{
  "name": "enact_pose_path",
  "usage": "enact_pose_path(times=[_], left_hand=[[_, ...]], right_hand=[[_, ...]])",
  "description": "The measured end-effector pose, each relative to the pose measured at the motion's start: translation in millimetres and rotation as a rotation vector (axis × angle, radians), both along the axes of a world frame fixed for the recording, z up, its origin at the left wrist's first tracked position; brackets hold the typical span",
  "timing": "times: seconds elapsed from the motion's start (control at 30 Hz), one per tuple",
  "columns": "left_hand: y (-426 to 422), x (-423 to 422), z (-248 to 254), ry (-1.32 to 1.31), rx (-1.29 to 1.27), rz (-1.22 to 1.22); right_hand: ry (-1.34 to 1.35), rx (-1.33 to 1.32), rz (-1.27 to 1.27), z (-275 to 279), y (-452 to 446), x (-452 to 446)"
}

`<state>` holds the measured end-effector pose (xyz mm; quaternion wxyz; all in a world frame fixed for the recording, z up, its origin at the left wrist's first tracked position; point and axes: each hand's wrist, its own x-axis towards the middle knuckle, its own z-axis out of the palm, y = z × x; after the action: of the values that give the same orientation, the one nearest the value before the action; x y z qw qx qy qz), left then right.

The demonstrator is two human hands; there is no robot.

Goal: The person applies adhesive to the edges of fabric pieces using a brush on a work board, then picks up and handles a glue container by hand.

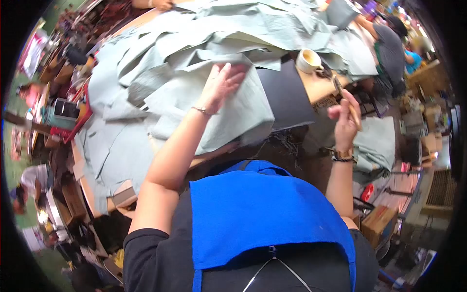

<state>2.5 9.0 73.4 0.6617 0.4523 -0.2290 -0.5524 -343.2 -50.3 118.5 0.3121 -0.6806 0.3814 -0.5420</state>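
One pale grey-green sheet [243, 117] lies uppermost at the near side of the worktable [318, 86], its front part hanging toward the wearer, and the left hand [224, 88] is over it, open with the fingers somewhat spread; whether the fingertips press on it cannot be told. Beside it, to the right, a flat dark panel [287, 95] shows from under its edge. Many more pale sheets [194, 36] are heaped loosely behind and to the left, overlapping in folds and covering most of the tabletop. The right hand [345, 121] is raised near the table's right part, its fingers closed around the wooden handle of a brush [355, 113], whose head points up and away. Near that head, a cream cup [308, 61] with yellowish contents stands on bare wood just beyond the dark panel. Lower right, another pale piece [374, 143] is draped beyond the right wrist. Beyond the heap, a person in a grey top [390, 53] is at the far right, and another person's hand [162, 5] rests at the top edge. A red tray [81, 119] is off to the left.
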Motion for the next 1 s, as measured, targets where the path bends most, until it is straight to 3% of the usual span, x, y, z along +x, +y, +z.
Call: enact_pose_path(times=[0.03, 0.1, 0.13, 0.23, 0.37, 0.5, 0.6, 0.7, 0.73, 0.83, 0.9, 0.97, 1.0], left_hand=[[-8.5, -2.4, -9.0, -0.382, -0.048, -0.026], [-10.6, 8.8, -53.1, -1.167, -0.2, -0.047], [0.8, 9.1, -48.9, -1.478, -0.016, -0.188], [23.7, 12.9, -69.4, -1.833, 0.077, -0.35], [31.9, 4.3, -72.0, -1.82, 0.151, -0.325], [64.7, 10.8, -43.2, -1.773, 0.157, -0.457], [111.7, 18.5, -18.4, -1.872, 0.265, -0.593], [139.9, 20.0, -29.1, -1.9, 0.3, -0.494], [143.5, 13.7, -26.9, -1.926, 0.232, -0.355], [127.7, 1.6, 6.9, -1.74, 0.398, -0.538], [108.1, -2.4, 3.6, -1.783, 0.298, -0.535], [79.8, -3.4, -17.5, -1.914, 0.142, -0.606], [68.3, 0.3, -37.7, -1.841, -0.013, -0.545]], right_hand=[[0.109, -0.067, -0.031, -1.1, 1.0, 1.0], [-0.012, -0.019, 0.02, -26.2, -3.7, 7.1], [0.284, -0.105, -0.102, -24.1, 3.4, 9.3], [0.455, -0.125, 0.004, -54.1, 10.0, 24.4], [0.764, -0.062, 0.132, -75.5, 29.4, 45.7], [0.788, -0.083, 0.215, -86.2, 33.6, 52.8], [0.627, 0.011, 0.218, -95.9, 29.9, 53.4], [0.567, -0.06, 0.183, -94.9, 26.1, 50.7], [0.533, -0.084, 0.176, -88.7, 21.5, 48.6], [0.46, 0.004, 0.172, -58.8, 0.2, 39.2], [0.588, -0.298, 0.14, -59.3, -39.1, 29.0], [0.664, -0.371, 0.154, -42.4, -64.4, 26.3], [0.7, -0.455, 0.143, -30.7, -75.5, 25.1]])
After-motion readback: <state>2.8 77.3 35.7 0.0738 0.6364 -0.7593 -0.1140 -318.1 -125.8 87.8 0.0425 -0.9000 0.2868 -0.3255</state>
